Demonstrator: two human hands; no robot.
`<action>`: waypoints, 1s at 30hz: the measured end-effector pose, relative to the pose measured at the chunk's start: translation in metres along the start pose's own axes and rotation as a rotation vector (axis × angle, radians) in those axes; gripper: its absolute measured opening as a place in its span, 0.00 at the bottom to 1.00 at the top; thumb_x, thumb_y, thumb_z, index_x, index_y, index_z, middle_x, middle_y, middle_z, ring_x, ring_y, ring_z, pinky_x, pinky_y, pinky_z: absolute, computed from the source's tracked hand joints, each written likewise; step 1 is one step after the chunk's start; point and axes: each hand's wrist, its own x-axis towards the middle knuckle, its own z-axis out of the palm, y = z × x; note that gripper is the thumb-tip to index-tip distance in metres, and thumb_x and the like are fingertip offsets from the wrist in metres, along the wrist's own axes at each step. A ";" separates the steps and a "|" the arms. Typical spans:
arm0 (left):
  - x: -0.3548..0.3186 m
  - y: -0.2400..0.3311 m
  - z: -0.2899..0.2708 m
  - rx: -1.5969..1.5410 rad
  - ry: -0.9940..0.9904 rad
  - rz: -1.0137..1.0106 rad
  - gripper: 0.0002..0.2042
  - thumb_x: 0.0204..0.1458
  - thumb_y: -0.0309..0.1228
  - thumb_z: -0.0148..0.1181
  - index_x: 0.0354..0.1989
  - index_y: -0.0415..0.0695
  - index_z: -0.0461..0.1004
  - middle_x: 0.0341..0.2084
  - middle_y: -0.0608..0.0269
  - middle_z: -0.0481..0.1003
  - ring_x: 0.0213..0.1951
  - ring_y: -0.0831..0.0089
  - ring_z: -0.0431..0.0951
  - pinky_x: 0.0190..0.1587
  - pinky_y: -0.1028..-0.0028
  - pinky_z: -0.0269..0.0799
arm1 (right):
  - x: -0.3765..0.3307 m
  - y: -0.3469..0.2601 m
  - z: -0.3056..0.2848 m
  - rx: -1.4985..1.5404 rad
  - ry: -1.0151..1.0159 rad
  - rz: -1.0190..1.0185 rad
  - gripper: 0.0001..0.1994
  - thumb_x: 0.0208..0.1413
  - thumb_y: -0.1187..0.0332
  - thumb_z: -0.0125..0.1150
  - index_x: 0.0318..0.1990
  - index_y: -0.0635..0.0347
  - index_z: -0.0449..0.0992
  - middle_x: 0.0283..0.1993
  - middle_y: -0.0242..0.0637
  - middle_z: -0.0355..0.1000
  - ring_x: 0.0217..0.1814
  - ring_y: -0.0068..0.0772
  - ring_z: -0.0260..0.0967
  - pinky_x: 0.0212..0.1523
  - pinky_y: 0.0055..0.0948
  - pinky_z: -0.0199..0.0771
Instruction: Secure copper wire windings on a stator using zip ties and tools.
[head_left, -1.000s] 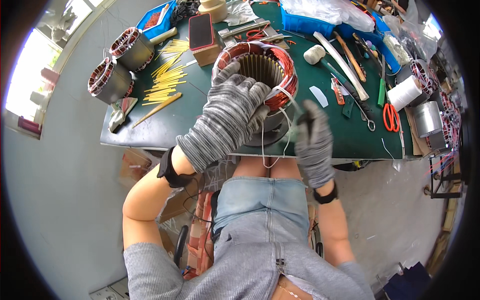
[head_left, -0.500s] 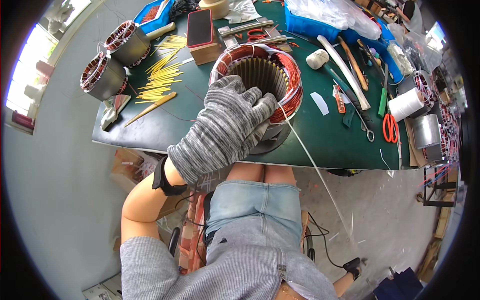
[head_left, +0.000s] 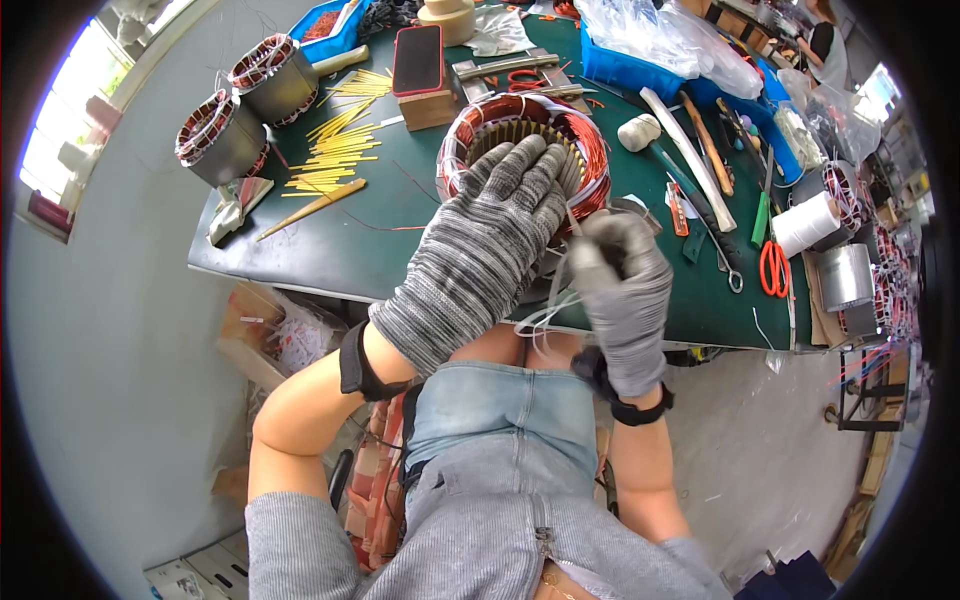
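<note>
A motor stator [head_left: 596,150] with copper-wire windings bound in white cord stands at the table's front edge. My left hand [head_left: 480,250], in a grey striped knit glove, lies over its near rim. The fingers are stretched out across the opening and the thumb is hidden. Just right of the stator, my gloved right hand [head_left: 625,285] is closed and smeared by motion. A white cord [head_left: 545,318] runs at its fingers, with loose loops hanging below by the table edge. The stator's near wall is mostly hidden behind my left hand.
Two finished-looking stators [head_left: 220,140] stand at the left, near yellow strips [head_left: 335,160] and a pointed stick [head_left: 310,208]. A phone [head_left: 418,60] rests on a wooden block. At right lie a mallet [head_left: 640,132], orange-handled scissors [head_left: 774,268] and a white cord spool [head_left: 808,222].
My right hand has come up from low right, out by the floor, to the stator's side. The cord, taut before, now hangs in loops. My left fingers have straightened over the opening.
</note>
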 end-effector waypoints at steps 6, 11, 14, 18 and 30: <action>-0.005 0.000 -0.007 0.013 -0.139 -0.060 0.21 0.45 0.32 0.55 0.50 0.39 0.71 0.49 0.50 0.69 0.51 0.52 0.68 0.58 0.57 0.60 | -0.015 -0.042 -0.053 0.919 -0.557 0.857 0.12 0.62 0.62 0.52 0.47 0.59 0.71 0.21 0.22 0.60 0.13 0.10 0.50 0.12 0.15 0.48; -0.010 -0.002 0.006 -0.031 -0.054 -0.054 0.18 0.44 0.34 0.55 0.44 0.39 0.71 0.41 0.52 0.71 0.45 0.55 0.69 0.50 0.57 0.65 | 0.043 -0.048 -0.015 0.444 -0.505 0.166 0.09 0.63 0.69 0.48 0.48 0.59 0.70 0.33 0.30 0.71 0.22 0.14 0.60 0.21 0.15 0.61; -0.009 -0.006 0.011 0.011 0.126 0.005 0.18 0.39 0.34 0.56 0.40 0.40 0.72 0.32 0.58 0.70 0.36 0.60 0.71 0.41 0.60 0.67 | 0.016 -0.038 -0.018 1.313 -0.351 0.623 0.11 0.65 0.62 0.48 0.43 0.59 0.71 0.29 0.29 0.70 0.17 0.09 0.51 0.16 0.13 0.52; -0.007 -0.006 0.013 -0.002 0.115 0.002 0.16 0.38 0.34 0.58 0.37 0.40 0.73 0.27 0.61 0.69 0.33 0.61 0.71 0.40 0.62 0.68 | -0.044 0.016 0.022 0.401 -0.060 0.068 0.13 0.63 0.61 0.48 0.38 0.63 0.70 0.27 0.31 0.66 0.27 0.22 0.62 0.26 0.21 0.65; -0.001 -0.012 -0.006 -0.291 0.034 -0.105 0.12 0.41 0.31 0.66 0.35 0.43 0.77 0.31 0.57 0.74 0.38 0.55 0.72 0.47 0.59 0.65 | -0.214 0.088 -0.197 -0.675 -0.313 0.216 0.15 0.48 0.69 0.57 0.46 0.50 0.77 0.49 0.39 0.72 0.53 0.48 0.65 0.52 0.45 0.65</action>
